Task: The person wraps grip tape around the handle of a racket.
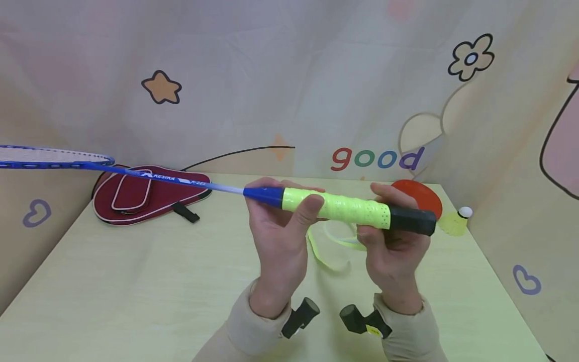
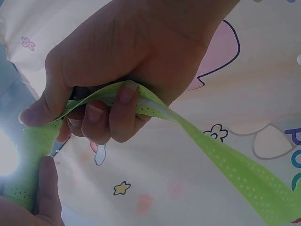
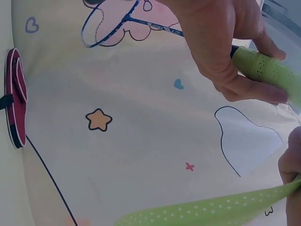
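A blue badminton racket (image 1: 267,196) is held level above the table, its head to the left. Yellow-green perforated grip tape (image 2: 240,174) covers much of the handle, while the butt end is bare black. My left hand (image 1: 280,246) grips the handle near the blue cone, thumb along the near side. At the butt end, my right hand (image 1: 398,256) curls its fingers around the loose tape, its thumb against the handle in the left wrist view. The tape's tail hangs behind and between the hands. Part of the right hand lies behind the handle in the head view.
A maroon racket bag (image 1: 149,201) with a black strap (image 1: 186,212) lies at the table's back left. At the back right are a red round object (image 1: 418,197) and a yellow shuttlecock (image 1: 454,223). A printed curtain (image 1: 271,75) stands behind the pale table (image 1: 135,291).
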The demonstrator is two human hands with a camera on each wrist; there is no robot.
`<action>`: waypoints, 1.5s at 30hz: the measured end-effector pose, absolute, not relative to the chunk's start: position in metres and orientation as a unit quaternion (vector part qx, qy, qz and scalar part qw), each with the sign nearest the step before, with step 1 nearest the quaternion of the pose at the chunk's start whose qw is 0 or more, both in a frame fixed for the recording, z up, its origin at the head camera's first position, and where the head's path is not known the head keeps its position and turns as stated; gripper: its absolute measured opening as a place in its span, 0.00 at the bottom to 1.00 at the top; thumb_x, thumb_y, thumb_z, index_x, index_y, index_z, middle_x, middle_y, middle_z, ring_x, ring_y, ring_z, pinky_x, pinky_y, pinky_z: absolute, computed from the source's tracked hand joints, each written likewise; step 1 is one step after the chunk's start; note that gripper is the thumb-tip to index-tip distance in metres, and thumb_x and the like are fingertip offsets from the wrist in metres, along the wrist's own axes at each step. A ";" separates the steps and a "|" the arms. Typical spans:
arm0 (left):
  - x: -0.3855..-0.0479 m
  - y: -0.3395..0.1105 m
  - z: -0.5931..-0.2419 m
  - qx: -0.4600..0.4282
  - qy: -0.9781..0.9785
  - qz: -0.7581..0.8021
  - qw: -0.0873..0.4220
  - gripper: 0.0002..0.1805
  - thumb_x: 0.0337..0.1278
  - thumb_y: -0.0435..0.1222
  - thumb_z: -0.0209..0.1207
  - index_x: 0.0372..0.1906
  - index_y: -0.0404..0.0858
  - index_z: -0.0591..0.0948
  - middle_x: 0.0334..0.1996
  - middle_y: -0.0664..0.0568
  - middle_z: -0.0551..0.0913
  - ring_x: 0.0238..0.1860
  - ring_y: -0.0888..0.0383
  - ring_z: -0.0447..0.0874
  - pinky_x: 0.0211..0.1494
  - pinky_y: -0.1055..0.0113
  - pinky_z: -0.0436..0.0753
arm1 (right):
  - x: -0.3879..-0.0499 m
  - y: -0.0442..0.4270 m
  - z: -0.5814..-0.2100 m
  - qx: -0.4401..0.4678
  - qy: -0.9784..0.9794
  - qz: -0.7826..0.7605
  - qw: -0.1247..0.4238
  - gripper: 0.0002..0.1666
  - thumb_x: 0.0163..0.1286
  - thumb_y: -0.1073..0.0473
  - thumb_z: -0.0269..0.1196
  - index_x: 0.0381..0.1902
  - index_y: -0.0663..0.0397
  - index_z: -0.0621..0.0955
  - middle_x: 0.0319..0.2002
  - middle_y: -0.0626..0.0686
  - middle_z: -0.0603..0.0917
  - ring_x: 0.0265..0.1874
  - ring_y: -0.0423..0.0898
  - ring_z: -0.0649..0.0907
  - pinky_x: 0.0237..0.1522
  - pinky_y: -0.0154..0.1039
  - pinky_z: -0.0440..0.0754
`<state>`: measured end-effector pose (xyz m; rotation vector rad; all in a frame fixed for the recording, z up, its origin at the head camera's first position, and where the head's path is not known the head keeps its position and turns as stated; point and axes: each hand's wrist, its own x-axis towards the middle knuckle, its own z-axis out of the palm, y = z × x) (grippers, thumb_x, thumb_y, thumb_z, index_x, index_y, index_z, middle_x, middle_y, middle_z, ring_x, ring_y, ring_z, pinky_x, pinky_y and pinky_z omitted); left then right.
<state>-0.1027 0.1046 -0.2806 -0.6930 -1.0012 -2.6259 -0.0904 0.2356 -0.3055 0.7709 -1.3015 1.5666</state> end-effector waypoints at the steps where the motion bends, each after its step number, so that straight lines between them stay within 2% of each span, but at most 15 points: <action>1: -0.103 0.105 -0.281 -0.233 -0.346 -0.900 0.121 0.28 0.52 0.41 0.70 0.47 0.41 0.62 0.37 0.49 0.78 0.39 0.54 0.85 0.38 0.62 0.88 | -0.090 0.236 -0.306 0.314 -0.525 0.640 0.465 0.31 0.58 0.61 0.73 0.47 0.80 0.71 0.35 0.59 0.82 0.26 0.43 0.76 0.32 0.28 0.79; 5: -0.102 0.107 -0.281 -0.224 -0.340 -0.908 0.098 0.28 0.52 0.43 0.69 0.47 0.42 0.62 0.37 0.50 0.79 0.38 0.55 0.84 0.39 0.65 0.87 | -0.091 0.238 -0.305 0.319 -0.507 0.649 0.469 0.28 0.56 0.63 0.74 0.42 0.79 0.71 0.34 0.60 0.82 0.27 0.44 0.77 0.34 0.29 0.80; 8: -0.102 0.110 -0.281 -0.249 -0.318 -0.911 0.080 0.26 0.57 0.41 0.67 0.48 0.42 0.61 0.39 0.49 0.81 0.40 0.53 0.84 0.43 0.65 0.85 | -0.091 0.240 -0.303 0.311 -0.497 0.658 0.473 0.28 0.55 0.63 0.74 0.40 0.79 0.71 0.30 0.59 0.81 0.25 0.44 0.76 0.32 0.29 0.79; 13: -0.103 0.113 -0.280 -0.353 -0.262 -0.895 0.078 0.23 0.63 0.26 0.57 0.54 0.43 0.59 0.49 0.44 0.82 0.50 0.44 0.83 0.59 0.46 0.78 | -0.090 0.243 -0.302 0.303 -0.485 0.681 0.458 0.27 0.56 0.63 0.74 0.38 0.79 0.71 0.25 0.58 0.75 0.18 0.44 0.73 0.22 0.29 0.76; 15: -0.104 0.113 -0.281 -0.383 -0.254 -0.884 0.084 0.24 0.63 0.23 0.55 0.56 0.43 0.59 0.51 0.43 0.81 0.52 0.44 0.82 0.60 0.44 0.76 | -0.089 0.243 -0.301 0.308 -0.482 0.688 0.448 0.27 0.56 0.63 0.74 0.38 0.78 0.71 0.24 0.58 0.73 0.16 0.44 0.71 0.18 0.29 0.73; 21: -0.105 0.112 -0.282 -0.384 -0.285 -0.870 0.118 0.23 0.65 0.27 0.57 0.56 0.42 0.59 0.47 0.46 0.82 0.49 0.47 0.85 0.56 0.53 0.82 | -0.091 0.244 -0.300 0.329 -0.499 0.683 0.420 0.26 0.59 0.60 0.72 0.37 0.77 0.71 0.21 0.57 0.72 0.14 0.44 0.71 0.12 0.31 0.68; 27: -0.107 0.111 -0.284 -0.354 -0.312 -0.871 0.136 0.22 0.64 0.32 0.60 0.54 0.37 0.60 0.44 0.46 0.84 0.45 0.45 0.86 0.52 0.50 0.83 | -0.091 0.245 -0.300 0.327 -0.532 0.658 0.420 0.27 0.61 0.58 0.70 0.35 0.77 0.70 0.20 0.57 0.73 0.13 0.43 0.74 0.12 0.30 0.74; 34: -0.105 0.108 -0.282 -0.335 -0.315 -0.879 0.121 0.23 0.62 0.34 0.62 0.52 0.35 0.61 0.43 0.45 0.84 0.43 0.45 0.87 0.50 0.45 0.83 | -0.091 0.244 -0.298 0.329 -0.515 0.667 0.426 0.17 0.61 0.68 0.69 0.31 0.75 0.71 0.19 0.57 0.73 0.13 0.43 0.74 0.14 0.30 0.76; 40: -0.104 0.106 -0.280 -0.318 -0.311 -0.889 0.108 0.23 0.62 0.35 0.62 0.51 0.37 0.61 0.42 0.45 0.84 0.42 0.46 0.87 0.49 0.45 0.84 | -0.091 0.246 -0.299 0.316 -0.526 0.664 0.427 0.19 0.59 0.67 0.70 0.30 0.75 0.71 0.20 0.56 0.75 0.15 0.43 0.75 0.18 0.29 0.78; 45: -0.103 0.105 -0.278 -0.301 -0.306 -0.898 0.100 0.24 0.60 0.36 0.63 0.52 0.38 0.61 0.41 0.46 0.83 0.41 0.47 0.87 0.48 0.46 0.84 | -0.091 0.246 -0.301 0.305 -0.541 0.644 0.447 0.08 0.63 0.75 0.62 0.28 0.73 0.72 0.19 0.55 0.76 0.15 0.42 0.75 0.19 0.28 0.78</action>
